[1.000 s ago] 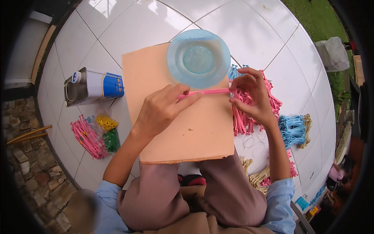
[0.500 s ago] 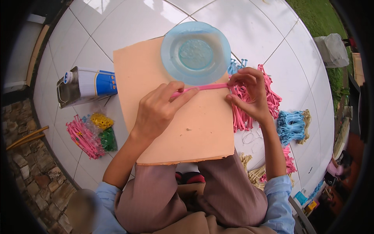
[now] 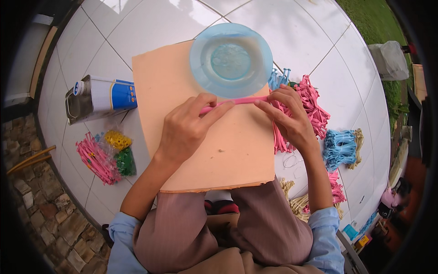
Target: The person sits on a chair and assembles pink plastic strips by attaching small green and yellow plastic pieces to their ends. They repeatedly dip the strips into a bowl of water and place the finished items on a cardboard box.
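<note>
Strip [image 3: 250,100]: pink
Board [image 3: 210,171]: plain peach
Dish [image 3: 200,61]: translucent blue
Can [image 3: 101,97]: silver, white, blue
Trousers [image 3: 182,223]: mauve, pinstriped
Tiles [image 3: 292,27]: white, grey grid

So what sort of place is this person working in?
Probably a tiled porch or patio: there are pale floor tiles, green grass at upper right, and rough stone paving at lower left.
</note>
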The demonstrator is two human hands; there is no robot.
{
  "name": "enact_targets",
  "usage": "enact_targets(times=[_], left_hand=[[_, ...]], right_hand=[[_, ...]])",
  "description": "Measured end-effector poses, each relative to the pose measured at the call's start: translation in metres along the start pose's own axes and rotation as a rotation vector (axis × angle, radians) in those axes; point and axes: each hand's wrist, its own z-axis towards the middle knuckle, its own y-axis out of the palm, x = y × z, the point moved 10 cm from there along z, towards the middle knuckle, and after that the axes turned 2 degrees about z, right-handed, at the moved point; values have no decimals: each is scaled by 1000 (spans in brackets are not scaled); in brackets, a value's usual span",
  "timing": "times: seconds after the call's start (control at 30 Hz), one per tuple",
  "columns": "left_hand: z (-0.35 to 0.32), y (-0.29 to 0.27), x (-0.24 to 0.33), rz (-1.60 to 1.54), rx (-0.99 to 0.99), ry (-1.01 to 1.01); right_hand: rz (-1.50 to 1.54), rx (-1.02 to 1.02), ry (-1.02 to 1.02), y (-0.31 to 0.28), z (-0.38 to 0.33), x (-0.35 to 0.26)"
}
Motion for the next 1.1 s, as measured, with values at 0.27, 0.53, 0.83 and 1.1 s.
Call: enact_targets(times=[0.27, 0.53, 0.83, 1.1], left_hand=[[0, 1, -1, -27, -10, -19], [1, 0, -2, -37, 0, -25], [0, 1, -3, -35, -10, -35], [1, 2, -4, -35, -12, -32]], right_hand=[[-136, -154, 11, 6, 10, -9], [-156, -104, -36, 7, 7, -8], [-65, -103, 7, 7, 7, -3], [-46, -145, 58, 7, 11, -1]])
